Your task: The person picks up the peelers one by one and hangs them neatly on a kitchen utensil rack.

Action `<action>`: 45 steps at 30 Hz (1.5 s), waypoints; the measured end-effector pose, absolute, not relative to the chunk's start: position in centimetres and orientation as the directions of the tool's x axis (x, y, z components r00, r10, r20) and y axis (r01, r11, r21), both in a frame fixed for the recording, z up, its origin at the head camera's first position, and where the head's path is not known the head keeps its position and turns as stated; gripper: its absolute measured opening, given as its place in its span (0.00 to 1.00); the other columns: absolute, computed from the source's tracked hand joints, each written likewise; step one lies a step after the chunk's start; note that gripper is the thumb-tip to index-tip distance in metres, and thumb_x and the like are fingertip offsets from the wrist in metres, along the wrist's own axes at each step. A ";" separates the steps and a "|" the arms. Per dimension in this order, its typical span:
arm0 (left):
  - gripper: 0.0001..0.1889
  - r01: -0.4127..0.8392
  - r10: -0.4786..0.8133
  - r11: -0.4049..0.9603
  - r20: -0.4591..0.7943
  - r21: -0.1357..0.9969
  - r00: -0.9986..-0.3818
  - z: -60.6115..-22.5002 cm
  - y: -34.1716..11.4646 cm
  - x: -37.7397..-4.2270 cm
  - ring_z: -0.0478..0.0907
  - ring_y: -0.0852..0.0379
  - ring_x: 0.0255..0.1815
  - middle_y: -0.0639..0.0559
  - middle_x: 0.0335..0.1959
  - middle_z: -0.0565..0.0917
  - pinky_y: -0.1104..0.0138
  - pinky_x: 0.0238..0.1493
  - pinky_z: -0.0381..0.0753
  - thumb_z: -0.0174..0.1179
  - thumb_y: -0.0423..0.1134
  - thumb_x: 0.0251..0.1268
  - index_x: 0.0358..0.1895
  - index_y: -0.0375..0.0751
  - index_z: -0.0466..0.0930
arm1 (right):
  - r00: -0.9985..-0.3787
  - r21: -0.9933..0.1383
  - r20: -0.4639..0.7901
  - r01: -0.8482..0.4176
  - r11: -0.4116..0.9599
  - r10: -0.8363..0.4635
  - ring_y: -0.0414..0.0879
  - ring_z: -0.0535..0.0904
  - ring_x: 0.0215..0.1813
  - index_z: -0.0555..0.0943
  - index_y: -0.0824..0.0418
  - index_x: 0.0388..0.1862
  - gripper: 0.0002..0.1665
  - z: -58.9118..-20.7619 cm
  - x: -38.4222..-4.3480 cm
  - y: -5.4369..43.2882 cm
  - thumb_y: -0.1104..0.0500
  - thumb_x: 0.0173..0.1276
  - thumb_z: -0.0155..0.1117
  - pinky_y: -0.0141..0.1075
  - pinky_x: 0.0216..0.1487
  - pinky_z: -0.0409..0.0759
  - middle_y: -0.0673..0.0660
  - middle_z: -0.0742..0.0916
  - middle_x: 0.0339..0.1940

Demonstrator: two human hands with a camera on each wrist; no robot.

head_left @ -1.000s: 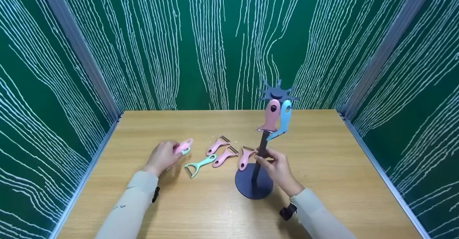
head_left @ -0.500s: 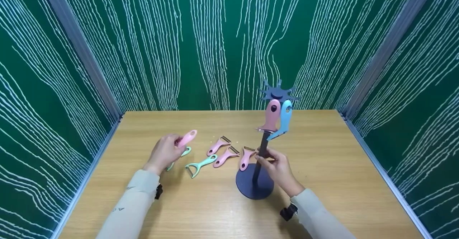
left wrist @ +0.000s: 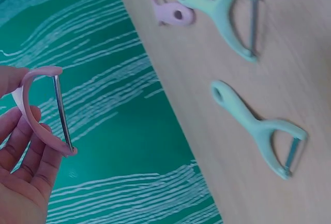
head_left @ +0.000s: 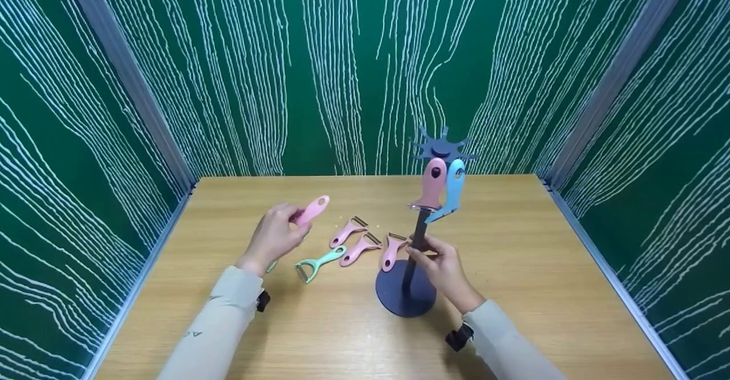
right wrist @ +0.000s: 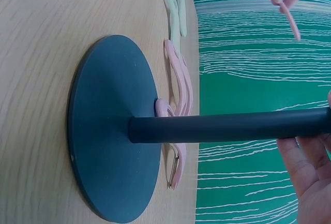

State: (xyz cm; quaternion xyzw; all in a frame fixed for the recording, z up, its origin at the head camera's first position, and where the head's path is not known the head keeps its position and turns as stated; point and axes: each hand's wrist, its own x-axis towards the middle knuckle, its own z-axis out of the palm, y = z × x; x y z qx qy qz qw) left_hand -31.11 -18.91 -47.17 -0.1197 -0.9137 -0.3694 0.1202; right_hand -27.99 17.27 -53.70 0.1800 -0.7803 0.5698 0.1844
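Note:
My left hand (head_left: 275,233) pinches a pink Y-shaped peeler (head_left: 313,210) near its head, above the table; the handle points up and right. In the left wrist view the peeler's metal blade (left wrist: 61,111) faces outward, clear of my fingers. My right hand (head_left: 442,270) grips the dark post (head_left: 420,234) of a round-based stand (head_left: 393,295). From the stand's spoked top (head_left: 440,148) hang a pink peeler (head_left: 433,184) and a blue peeler (head_left: 453,189). Beneath my left hand lies a green peeler (left wrist: 258,128), mostly hidden in the head view.
Another green peeler (head_left: 321,262) lies between my hands. Several pink peelers lie near the stand: one at the back (head_left: 348,231), a pink peeler (head_left: 360,249) in front of it, and a pink peeler (head_left: 393,252) beside the base. Green panels rise behind the wooden table (head_left: 319,340).
My left hand has lifted the pink peeler off the table and carried it up and right, leaving the green peeler below. My right hand stays on the post.

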 end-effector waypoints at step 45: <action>0.15 0.764 0.291 0.479 0.742 0.433 -0.604 -38.9 -11.0 -28.7 0.82 0.50 0.44 0.45 0.41 0.90 0.63 0.45 0.87 0.75 0.33 0.66 0.54 0.34 0.89 | -0.868 -0.826 0.492 -0.488 0.281 -0.062 0.37 0.89 0.42 0.89 0.71 0.47 0.09 -53.9 -28.1 17.2 0.72 0.69 0.75 0.25 0.42 0.87 0.59 0.94 0.38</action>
